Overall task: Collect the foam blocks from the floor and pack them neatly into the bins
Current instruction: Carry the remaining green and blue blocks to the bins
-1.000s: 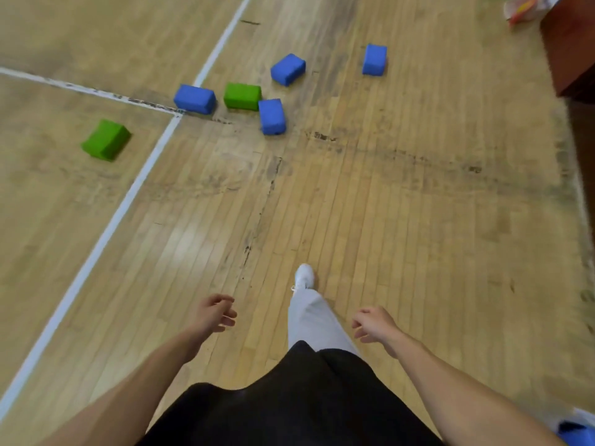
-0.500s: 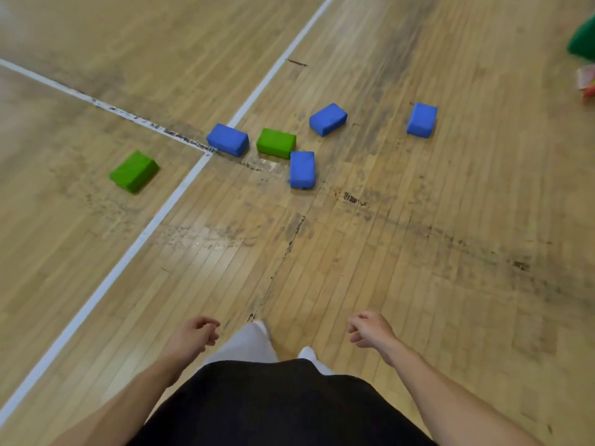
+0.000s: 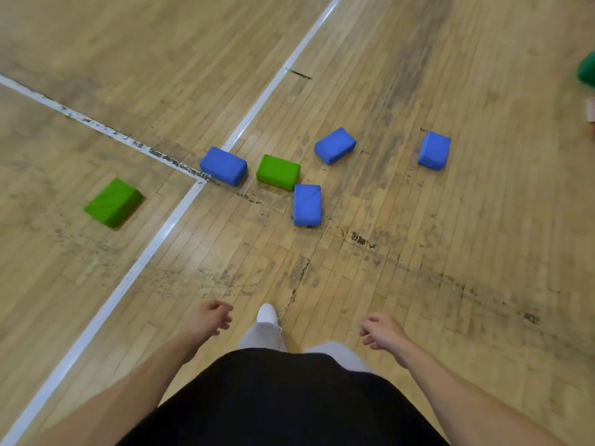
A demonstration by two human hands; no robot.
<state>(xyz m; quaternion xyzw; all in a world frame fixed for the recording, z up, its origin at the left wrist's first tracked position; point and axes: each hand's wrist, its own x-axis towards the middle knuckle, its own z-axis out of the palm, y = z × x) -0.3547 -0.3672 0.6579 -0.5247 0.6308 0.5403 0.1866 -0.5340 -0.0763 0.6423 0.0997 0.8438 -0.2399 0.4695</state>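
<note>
Gym floorboards (image 3: 418, 252) show the walk has closed in: the foam blocks (image 3: 278, 172) lie nearer, ahead of both hands, a blue block (image 3: 306, 204) closest. Left hand (image 3: 209, 320) and right hand (image 3: 381, 331) hang loosely curled and empty, so picking up likely comes next.

We can't spot any readable text, brand or number here; the foam blocks (image 3: 307, 204) around the green foam block (image 3: 278, 172) show plain faces; the white floor line (image 3: 163, 233) left of it is just a stripe.
</note>
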